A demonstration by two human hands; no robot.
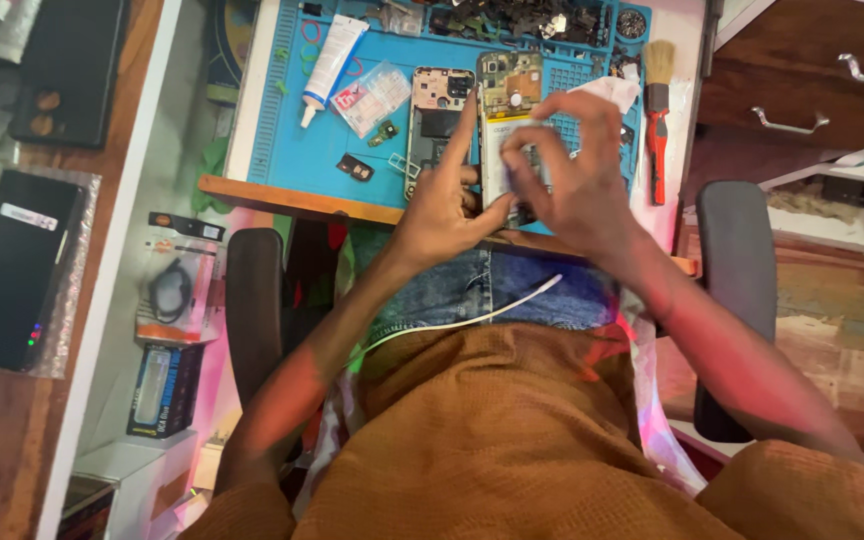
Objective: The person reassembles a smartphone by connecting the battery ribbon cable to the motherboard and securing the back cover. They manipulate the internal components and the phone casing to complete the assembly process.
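Now two hands [512,190]; one opened phone [508,110].

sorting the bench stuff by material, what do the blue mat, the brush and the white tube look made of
Blue mat: probably silicone or soft rubber, matte, with moulded ridges and compartments.
Brush: pale natural-looking bristles in a glossy red handle, plastic or painted wood; hard to tell.
White tube: looks like soft squeezable plastic, smooth and slightly shiny, with a tapered nozzle.
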